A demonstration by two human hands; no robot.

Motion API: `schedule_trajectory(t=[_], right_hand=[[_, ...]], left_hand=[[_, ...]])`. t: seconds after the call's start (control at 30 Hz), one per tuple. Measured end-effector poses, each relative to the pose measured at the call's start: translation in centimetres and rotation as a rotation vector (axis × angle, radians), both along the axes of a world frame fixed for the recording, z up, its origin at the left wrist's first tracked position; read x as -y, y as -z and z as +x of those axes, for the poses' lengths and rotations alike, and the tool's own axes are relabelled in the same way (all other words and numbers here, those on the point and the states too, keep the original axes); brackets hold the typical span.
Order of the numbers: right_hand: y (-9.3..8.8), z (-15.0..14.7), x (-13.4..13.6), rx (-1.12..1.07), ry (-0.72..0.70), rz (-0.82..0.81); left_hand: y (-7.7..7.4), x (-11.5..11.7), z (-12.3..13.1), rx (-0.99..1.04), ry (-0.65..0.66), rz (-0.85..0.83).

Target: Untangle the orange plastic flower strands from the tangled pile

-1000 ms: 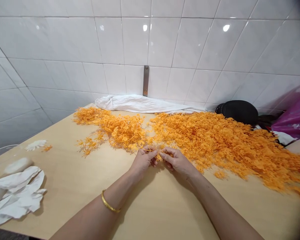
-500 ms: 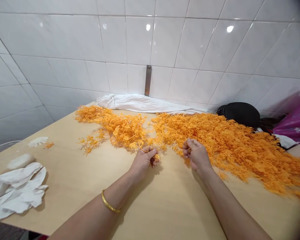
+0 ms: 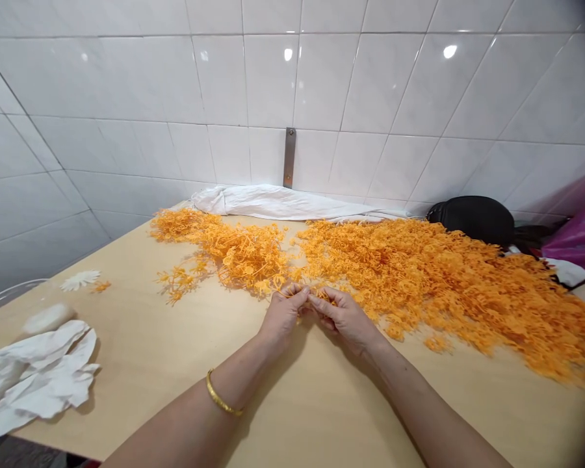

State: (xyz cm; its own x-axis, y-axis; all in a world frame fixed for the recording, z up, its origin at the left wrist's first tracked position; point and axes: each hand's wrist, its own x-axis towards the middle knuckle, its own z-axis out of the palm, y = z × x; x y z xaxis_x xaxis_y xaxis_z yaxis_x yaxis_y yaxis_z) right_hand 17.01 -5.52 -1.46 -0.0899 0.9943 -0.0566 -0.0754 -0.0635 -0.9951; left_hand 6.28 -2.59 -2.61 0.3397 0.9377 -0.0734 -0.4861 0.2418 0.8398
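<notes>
The left hand and right hand meet at the fingertips, both nearly closed in a pinch on a thin orange sprig, though the fingers hide how much each one holds. Just beyond the hands lies a loose heap of orange sprigs on a pale wooden table. A gold bangle circles the left wrist. (Those stems look tangled.) A hard tug could snap the thin stem or drag neighbouring sprigs out of the heap. Far beyond the right hand, a pink plastic bag shows pale marks too blurred to read; no brand or label is legible.
</notes>
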Motion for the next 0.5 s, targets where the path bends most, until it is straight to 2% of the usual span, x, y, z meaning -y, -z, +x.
schedule_trajectory(t=[0.07, 0.2, 0.27, 0.33, 0.43, 0.5], right_hand=[[0.3, 0.1, -0.4, 0.029, 0.106, 0.062], [0.1, 2.7, -1.3, -0.001, 0.504, 0.097], [-0.3, 4.5, -1.6, 0.061, 0.676, 0.13], [-0.5, 5.8, -1.7, 0.358, 0.75, 0.175], [-0.4, 6.2, -1.5, 0.919, 0.78, 0.241], [-0.5, 5.7, -1.2, 1.141, 0.812, 0.293]], left_hand=[[0.0, 0.0, 0.1, -0.028, -0.002, -0.005], [0.2, -0.5, -0.2, -0.016, -0.085, -0.085], [0.1, -0.8, -0.4, 0.016, -0.107, -0.14], [0.0, -1.0, -0.6, 0.068, -0.038, -0.201], [-0.4, -1.1, -0.6, 0.156, 0.102, -0.288], [-0.5, -1.1, -0.7, 0.193, 0.148, -0.316]])
